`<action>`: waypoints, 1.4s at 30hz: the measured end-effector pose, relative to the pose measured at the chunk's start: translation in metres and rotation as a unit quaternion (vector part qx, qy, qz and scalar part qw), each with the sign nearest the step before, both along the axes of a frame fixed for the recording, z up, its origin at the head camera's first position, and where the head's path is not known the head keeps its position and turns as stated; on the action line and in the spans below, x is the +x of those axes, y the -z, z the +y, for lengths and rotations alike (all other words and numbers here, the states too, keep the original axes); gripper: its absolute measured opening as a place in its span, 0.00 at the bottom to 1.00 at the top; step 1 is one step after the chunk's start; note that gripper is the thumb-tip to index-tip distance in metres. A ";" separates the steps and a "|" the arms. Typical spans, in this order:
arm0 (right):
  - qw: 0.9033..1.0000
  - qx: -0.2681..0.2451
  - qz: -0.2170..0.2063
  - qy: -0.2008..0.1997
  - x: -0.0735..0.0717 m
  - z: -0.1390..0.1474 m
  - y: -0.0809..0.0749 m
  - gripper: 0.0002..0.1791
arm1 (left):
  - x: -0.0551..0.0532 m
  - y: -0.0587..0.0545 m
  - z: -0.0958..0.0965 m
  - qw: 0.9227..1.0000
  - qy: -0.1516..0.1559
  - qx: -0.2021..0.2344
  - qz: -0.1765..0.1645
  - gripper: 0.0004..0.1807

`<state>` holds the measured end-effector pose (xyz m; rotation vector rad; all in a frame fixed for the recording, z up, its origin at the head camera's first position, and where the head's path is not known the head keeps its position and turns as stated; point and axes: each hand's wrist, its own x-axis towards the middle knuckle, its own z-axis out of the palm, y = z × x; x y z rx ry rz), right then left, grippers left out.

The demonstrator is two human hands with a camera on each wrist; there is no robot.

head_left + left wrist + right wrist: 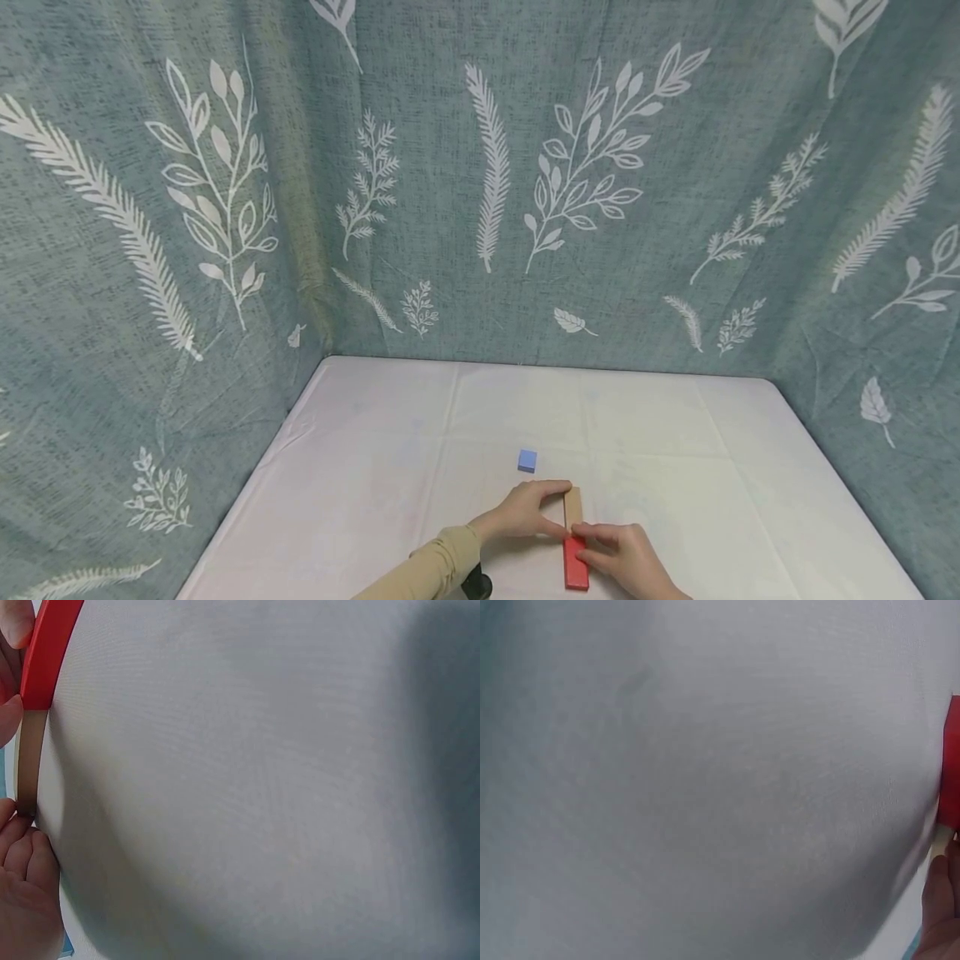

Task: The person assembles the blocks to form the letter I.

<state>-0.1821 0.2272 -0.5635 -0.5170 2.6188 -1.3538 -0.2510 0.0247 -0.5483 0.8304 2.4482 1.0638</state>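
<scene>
In the head view, a plain wooden block [573, 507] and a red block [576, 568] lie end to end in one line, the wooden one farther away. My left hand [525, 510] grips the wooden block from the left, fingertips at its far end and thumb close to the joint. From the right, my right hand [622, 554] holds the red block near that joint, index finger reaching across to it. The left wrist view shows the red block [49, 656] meeting the wooden block [31, 757]. Only part of the red block [951, 769] shows at the right wrist view's edge.
A small blue block [527, 461] sits beyond my left hand. White cloth covers the table [375, 467], and a green leaf-patterned curtain [435, 208] hangs along its back and sides. A black device [477, 583] shows beside my left sleeve [438, 562].
</scene>
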 end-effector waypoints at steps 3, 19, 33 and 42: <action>1.000 0.003 0.013 -0.006 -0.001 0.000 0.000 0.21 | 0.000 -0.002 -0.001 1.000 0.004 -0.002 0.009 0.37; 0.999 0.011 0.042 -0.022 -0.002 0.001 0.002 0.20 | 0.003 -0.009 0.001 0.998 0.004 -0.012 0.054 0.34; 0.995 -0.011 0.096 -0.036 -0.001 0.001 0.002 0.20 | -0.008 -0.050 -0.003 0.998 0.005 0.054 0.034 0.33; 0.997 -0.002 0.076 -0.030 -0.002 0.001 0.002 0.20 | -0.019 -0.077 -0.012 0.995 0.004 0.080 0.066 0.33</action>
